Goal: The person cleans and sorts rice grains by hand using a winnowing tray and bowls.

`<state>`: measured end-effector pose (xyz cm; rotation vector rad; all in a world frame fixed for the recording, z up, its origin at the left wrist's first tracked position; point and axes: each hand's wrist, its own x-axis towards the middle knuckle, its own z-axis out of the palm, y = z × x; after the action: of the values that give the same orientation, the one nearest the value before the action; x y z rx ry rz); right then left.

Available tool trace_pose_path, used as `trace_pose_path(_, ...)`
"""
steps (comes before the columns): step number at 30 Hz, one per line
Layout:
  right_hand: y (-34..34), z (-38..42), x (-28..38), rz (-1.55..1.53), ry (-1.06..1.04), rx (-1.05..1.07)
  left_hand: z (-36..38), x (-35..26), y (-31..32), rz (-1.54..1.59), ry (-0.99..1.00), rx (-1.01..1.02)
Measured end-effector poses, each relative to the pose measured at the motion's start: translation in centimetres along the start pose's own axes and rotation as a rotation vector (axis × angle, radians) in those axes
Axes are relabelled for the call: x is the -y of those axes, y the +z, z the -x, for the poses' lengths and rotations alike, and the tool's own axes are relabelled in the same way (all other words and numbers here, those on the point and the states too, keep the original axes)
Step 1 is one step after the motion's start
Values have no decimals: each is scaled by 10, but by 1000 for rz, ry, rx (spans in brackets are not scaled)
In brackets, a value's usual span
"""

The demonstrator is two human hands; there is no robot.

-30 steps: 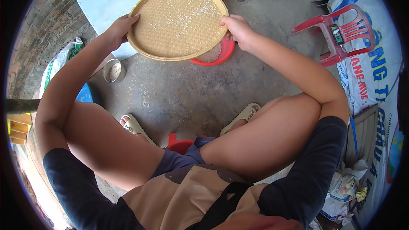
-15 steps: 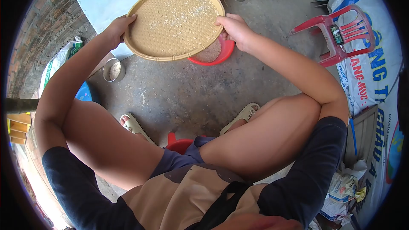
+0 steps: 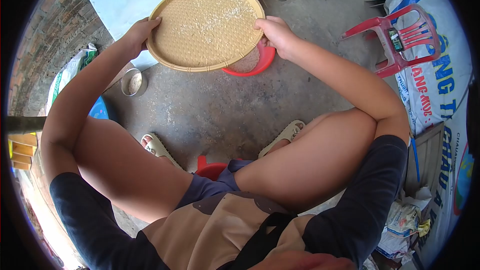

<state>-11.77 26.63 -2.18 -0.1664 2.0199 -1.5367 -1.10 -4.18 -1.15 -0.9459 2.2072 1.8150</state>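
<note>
The left hand (image 3: 136, 35) and the right hand (image 3: 274, 34) each close on opposite rims of a round, tan woven winnowing tray (image 3: 207, 25), holding it level above the concrete floor (image 3: 225, 110) so the thin scatter of pale rice grains (image 3: 220, 12) stays spread. A red plastic bowl (image 3: 256, 61), probably holding grain, sits directly under the tray's right edge, placed to catch whatever falls.

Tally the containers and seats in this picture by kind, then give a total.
Round woven tan sieve tray, gripped at its rim by the left hand and right hand: 1
Red plastic basin under the tray: 1
Small round metal can on the floor: 1
Red plastic chair lying tipped: 1
Total: 4
</note>
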Motion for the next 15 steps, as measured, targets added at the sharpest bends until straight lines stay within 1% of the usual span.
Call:
trace_pose_path(2,-2,-3,-1,-17,9,-4,9,0,9,23,-10,15)
trace_pose_path(3,-8,-7,-2,-43,9,-54,20,-5,17,34,-49,24)
trace_pose_path(4,-12,-11,-5,-67,10,-104,22,-3,23,49,-47,47)
trace_pose_path(7,-17,-13,-7,-102,6,-134,22,-2,25,57,-30,69)
trace_pose_path(8,-16,-13,-7,-98,7,-133,21,-4,25,46,-12,70)
trace_pose_path(10,-8,-10,-5,-38,71,-78,9,-2,12,25,-2,46)
trace_pose_path(11,-5,-8,-5,-38,72,-77,2,0,6,18,-9,35)
trace_pose_path(13,0,-4,-3,-23,38,8,-1,1,3,25,-9,-1)
trace_pose_path(15,-4,-5,-1,-38,54,3,-1,5,4,45,-18,12)
